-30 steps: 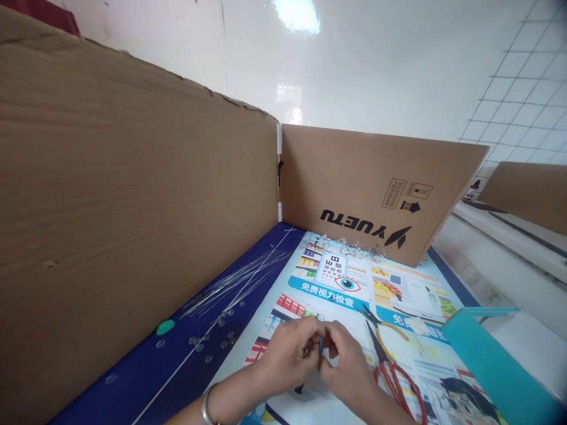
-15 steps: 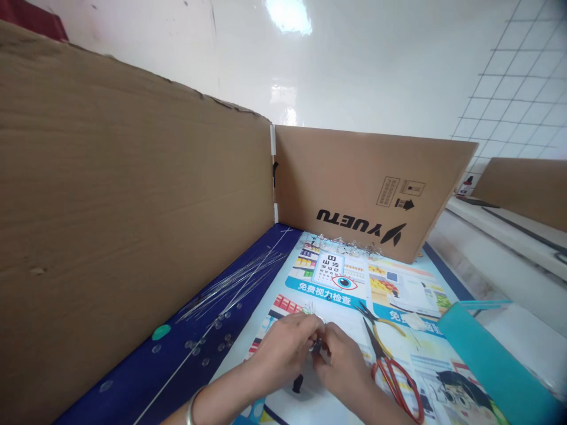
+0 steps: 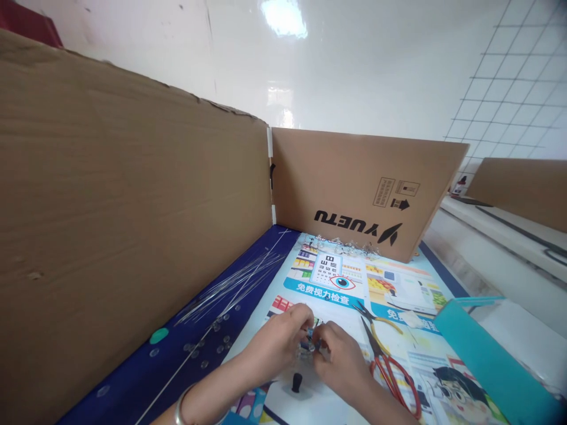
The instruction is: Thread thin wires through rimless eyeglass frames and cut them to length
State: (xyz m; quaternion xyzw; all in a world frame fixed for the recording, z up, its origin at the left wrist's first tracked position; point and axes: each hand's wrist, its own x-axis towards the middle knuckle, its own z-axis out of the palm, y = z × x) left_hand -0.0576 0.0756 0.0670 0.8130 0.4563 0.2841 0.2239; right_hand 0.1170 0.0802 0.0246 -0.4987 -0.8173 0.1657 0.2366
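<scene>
In the head view, the person's left hand [image 3: 279, 339] and right hand [image 3: 339, 360] met low in the middle of the picture, fingertips pressed together around a tiny blue-and-clear piece [image 3: 309, 347] held just above the printed paper poster [image 3: 336, 277] that covered the table. Both hands' fingers were curled in and pinched on that piece; its exact shape was too small to tell. A silver metal bangle [image 3: 181, 410] sat on the left wrist. Just below the hands, a small black peg-shaped object [image 3: 296, 382] stood on the poster. Just right of the right hand lay red-handled scissors [image 3: 392, 375], and beyond them yellow-handled pliers [image 3: 376, 319]. To the left, on the dark blue table edge [image 3: 146, 378], a bundle of thin silver wires [image 3: 234, 286] lay fanned out, with small clear beads [image 3: 212, 345] scattered near it and a flat green oval disc [image 3: 158, 336] beside them. Brown cardboard panels [image 3: 133, 224] walled the left and far sides, and a teal plastic box [image 3: 491, 360] sat at the right.
</scene>
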